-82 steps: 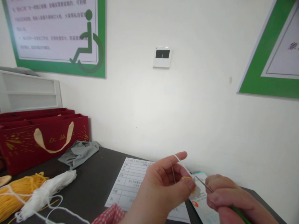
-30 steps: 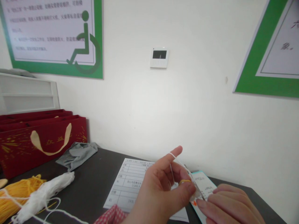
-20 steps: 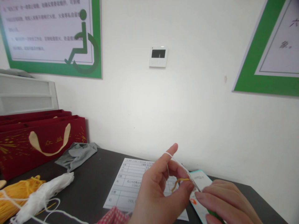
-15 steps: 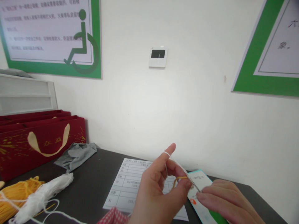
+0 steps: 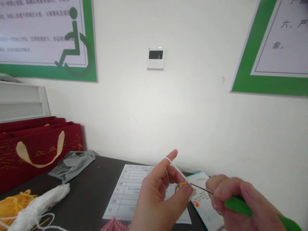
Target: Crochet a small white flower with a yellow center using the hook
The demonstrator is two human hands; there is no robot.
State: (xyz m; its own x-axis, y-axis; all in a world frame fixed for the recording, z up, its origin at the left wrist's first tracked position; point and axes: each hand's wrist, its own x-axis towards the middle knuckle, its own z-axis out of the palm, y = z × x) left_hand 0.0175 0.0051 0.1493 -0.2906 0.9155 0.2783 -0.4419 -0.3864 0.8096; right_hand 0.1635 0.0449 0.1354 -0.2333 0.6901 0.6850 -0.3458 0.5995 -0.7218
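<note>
My left hand (image 5: 160,195) is raised above the table, index finger stretched up, thumb and other fingers pinching a small crochet piece (image 5: 192,193). White yarn (image 5: 177,169) loops over that index finger and runs down to the piece. A strand of yellow yarn (image 5: 177,186) curls out at the thumb. My right hand (image 5: 250,195) grips a crochet hook (image 5: 237,205) by its green handle. The thin metal shaft points left, and its tip meets the yarn at the left fingertips. Stitches are too small to make out.
On the dark table (image 5: 96,189) lie a printed sheet (image 5: 120,192) and a white booklet with a turquoise edge (image 5: 204,205), partly behind my hands. To the left are white yarn (image 5: 43,205), yellow yarn (image 5: 16,205), a grey cloth (image 5: 74,163) and red paper bags (image 5: 48,160). A wall stands behind.
My right hand has turned and drawn back to the right, exposing the hook's green handle and shaft. The left hand keeps its pinch. The whole view has shifted slightly right.
</note>
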